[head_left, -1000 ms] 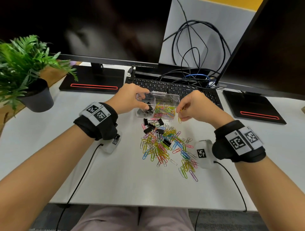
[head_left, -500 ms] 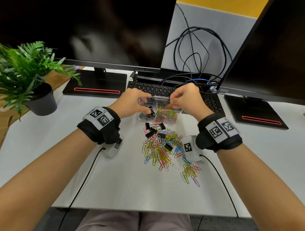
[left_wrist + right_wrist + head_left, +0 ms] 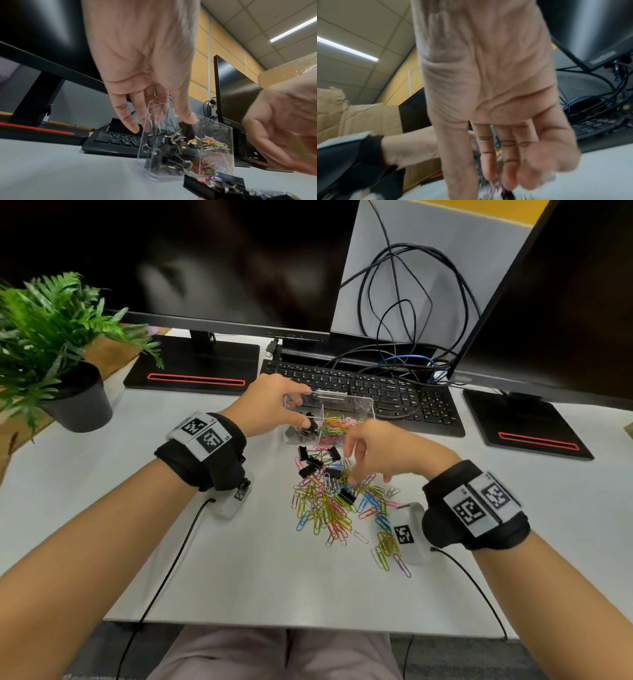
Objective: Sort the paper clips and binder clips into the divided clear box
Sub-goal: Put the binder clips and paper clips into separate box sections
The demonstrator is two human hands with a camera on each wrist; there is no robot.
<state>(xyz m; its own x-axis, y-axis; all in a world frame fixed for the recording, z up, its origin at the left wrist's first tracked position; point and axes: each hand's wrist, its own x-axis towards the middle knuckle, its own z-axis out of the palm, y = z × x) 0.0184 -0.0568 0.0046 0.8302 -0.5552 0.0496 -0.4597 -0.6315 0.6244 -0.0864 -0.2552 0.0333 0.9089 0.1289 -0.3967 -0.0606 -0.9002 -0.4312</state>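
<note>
The small clear plastic divided box stands on the pale grey worktop just in front of the black keyboard, close behind the loose heap so each trip from heap to box is short. Its left compartment holds black binder clips with silver wire handles; its right compartment holds the coloured paper clips, so the sort is well under way.

The left hand sits at the box's left end, fingers and thumb reaching down over the rim. In the left wrist view the fingertips flank the corner of the clear wall, probably to steady the light box so it does not slide or tip as clips drop in. Whether they grip the wall or only touch it, I cannot tell.

The right hand hovers over the scattered heap of coloured wire paper clips in the middle of the worktop, fingers pointing down and loosely spread. It looks empty and poised to pick; the right wrist view is too blurred to show any clip between the fingers.

Several loose black binder clips lie at the heap's far edge, nearest the box, with one more further in among the paper clips. Much of the heap remains unsorted.
</note>
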